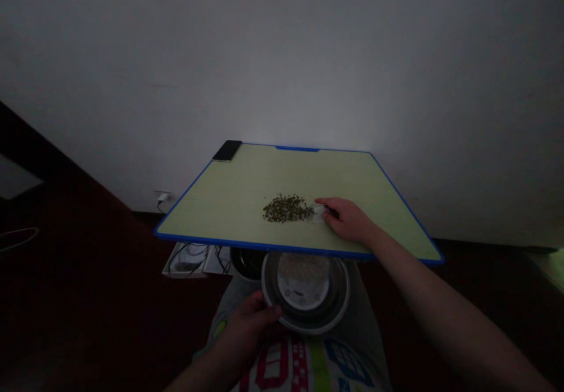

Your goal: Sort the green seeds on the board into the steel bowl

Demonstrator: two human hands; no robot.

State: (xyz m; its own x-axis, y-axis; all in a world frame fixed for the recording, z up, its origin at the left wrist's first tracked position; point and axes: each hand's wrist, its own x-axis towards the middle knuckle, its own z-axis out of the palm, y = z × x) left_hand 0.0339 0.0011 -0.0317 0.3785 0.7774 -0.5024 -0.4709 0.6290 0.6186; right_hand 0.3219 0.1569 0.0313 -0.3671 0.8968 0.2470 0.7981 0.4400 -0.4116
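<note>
A loose pile of small greenish-brown grains or seeds [285,208] lies spread on the pale folding table [247,174]. My right hand [348,218] rests at the pile's right side, its fingers closed on a small whitish, partly see-through flat piece [318,213] that touches the table beside the grains. Below the table's front edge, my left hand [253,318] grips the rim of a metal bowl [340,301] over my lap. Inside that bowl sits a round white container [304,301] with pale, fine contents; dim light hides what they are.
A dark phone or tablet [227,151] lies at the table's back left corner. Under the front edge, a second dark bowl [247,261] and a white box with cables [185,260] stand to the left. The wall [299,57] rises right behind the table.
</note>
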